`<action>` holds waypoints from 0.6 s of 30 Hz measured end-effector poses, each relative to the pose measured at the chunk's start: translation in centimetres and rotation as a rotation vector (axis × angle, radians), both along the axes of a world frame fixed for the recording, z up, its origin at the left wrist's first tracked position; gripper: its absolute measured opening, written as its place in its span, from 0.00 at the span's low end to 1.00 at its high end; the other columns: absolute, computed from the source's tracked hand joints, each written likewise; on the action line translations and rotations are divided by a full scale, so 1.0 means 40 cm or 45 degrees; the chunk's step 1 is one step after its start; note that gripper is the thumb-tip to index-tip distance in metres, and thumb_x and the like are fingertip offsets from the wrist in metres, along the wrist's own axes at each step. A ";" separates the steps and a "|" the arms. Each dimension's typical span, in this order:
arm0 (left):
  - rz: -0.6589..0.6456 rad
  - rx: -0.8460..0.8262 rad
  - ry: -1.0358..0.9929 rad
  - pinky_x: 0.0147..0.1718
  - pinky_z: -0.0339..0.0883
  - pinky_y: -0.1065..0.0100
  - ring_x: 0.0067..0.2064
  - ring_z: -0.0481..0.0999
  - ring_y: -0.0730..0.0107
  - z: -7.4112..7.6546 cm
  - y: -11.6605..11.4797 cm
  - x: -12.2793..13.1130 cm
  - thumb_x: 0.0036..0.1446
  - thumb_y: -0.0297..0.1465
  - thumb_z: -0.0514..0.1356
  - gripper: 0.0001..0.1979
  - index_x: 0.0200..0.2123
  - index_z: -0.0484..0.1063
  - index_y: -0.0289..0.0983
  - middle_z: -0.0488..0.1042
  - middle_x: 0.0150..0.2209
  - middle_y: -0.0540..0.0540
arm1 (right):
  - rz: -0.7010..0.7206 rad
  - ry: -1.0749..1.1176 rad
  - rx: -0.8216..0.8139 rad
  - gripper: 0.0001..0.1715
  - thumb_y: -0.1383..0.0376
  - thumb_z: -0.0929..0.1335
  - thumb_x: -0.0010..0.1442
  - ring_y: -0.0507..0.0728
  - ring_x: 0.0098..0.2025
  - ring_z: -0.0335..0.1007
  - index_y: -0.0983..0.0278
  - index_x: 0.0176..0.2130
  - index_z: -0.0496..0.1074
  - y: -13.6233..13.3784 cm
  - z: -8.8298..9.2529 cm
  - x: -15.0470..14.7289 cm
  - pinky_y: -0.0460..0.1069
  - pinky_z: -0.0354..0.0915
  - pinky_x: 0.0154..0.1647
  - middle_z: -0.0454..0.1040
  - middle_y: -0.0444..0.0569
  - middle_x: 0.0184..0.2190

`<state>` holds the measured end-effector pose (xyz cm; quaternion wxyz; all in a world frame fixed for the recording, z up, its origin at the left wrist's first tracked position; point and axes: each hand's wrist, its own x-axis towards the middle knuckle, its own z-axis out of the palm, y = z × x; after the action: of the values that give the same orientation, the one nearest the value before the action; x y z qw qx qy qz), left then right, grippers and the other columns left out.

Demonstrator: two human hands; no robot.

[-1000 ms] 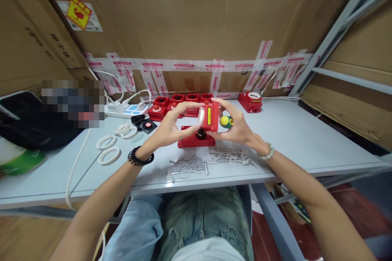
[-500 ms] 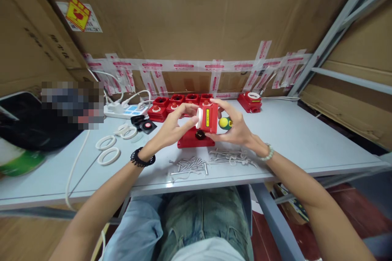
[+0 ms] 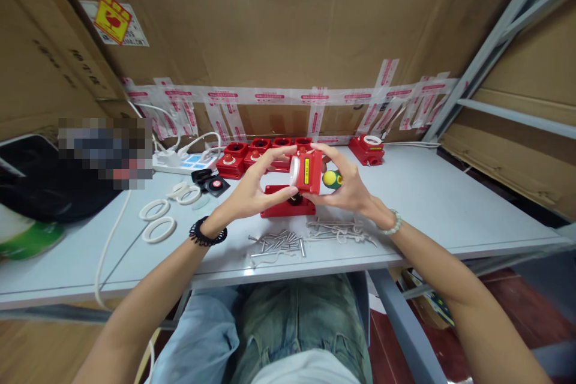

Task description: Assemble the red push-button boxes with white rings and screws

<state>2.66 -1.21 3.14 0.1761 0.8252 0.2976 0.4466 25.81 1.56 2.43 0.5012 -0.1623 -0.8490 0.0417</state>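
- Red plastic housing (image 3: 309, 171), a small box with a yellow label on the side turned to the camera, is held up off the grey table (image 3: 450, 204) between both hands, just above a flat red base plate (image 3: 281, 209) that lies on the table.
- Left hand (image 3: 252, 189) comes in from the box's left: its forefinger arches over the top edge and its thumb presses in low, near the white ring (image 3: 293, 170) seated on the box's left face. The fingers are closed on the box and ring, not spread apart.
- Right hand (image 3: 348, 186) cups the box from the opposite side, forefinger along the top and thumb underneath, likewise clamped on it.
- The box stands on edge, its ringed opening facing left toward the left hand's fingertips, so that hand lies nearer the ring; the right hand serves as the backing.
- A yellow-and-green screwdriver handle (image 3: 332, 179) shows just behind the right hand; whether it touches the hand cannot be told.
- Loose screws (image 3: 279, 243) and white cords (image 3: 339, 230) lie on the table between the hands and the person's body.
- More red housings (image 3: 252, 153) stand in a row behind, and white rings (image 3: 158, 229) lie well apart to the left.
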 end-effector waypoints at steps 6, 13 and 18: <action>0.027 0.121 0.052 0.51 0.70 0.59 0.51 0.75 0.61 0.006 0.002 -0.003 0.61 0.36 0.63 0.20 0.55 0.69 0.38 0.75 0.52 0.40 | -0.028 -0.048 -0.015 0.48 0.56 0.76 0.48 0.63 0.55 0.72 0.59 0.63 0.59 -0.002 0.002 0.004 0.60 0.71 0.54 0.72 0.55 0.57; -0.004 0.172 0.008 0.54 0.68 0.56 0.57 0.72 0.56 0.008 0.000 -0.005 0.57 0.41 0.66 0.32 0.62 0.63 0.41 0.69 0.60 0.37 | -0.023 0.023 -0.088 0.52 0.52 0.77 0.46 0.62 0.52 0.74 0.61 0.64 0.59 -0.004 0.006 0.004 0.59 0.72 0.54 0.72 0.57 0.57; 0.046 0.110 0.054 0.48 0.70 0.59 0.51 0.75 0.60 0.008 0.000 -0.005 0.61 0.36 0.63 0.19 0.55 0.70 0.39 0.75 0.52 0.40 | -0.020 -0.021 0.010 0.49 0.55 0.77 0.48 0.63 0.55 0.73 0.61 0.64 0.59 -0.002 0.005 0.003 0.59 0.71 0.55 0.73 0.56 0.56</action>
<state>2.45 -1.21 3.46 0.1258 0.8358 0.2964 0.4446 25.94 1.47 2.64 0.4951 -0.1674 -0.8519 0.0331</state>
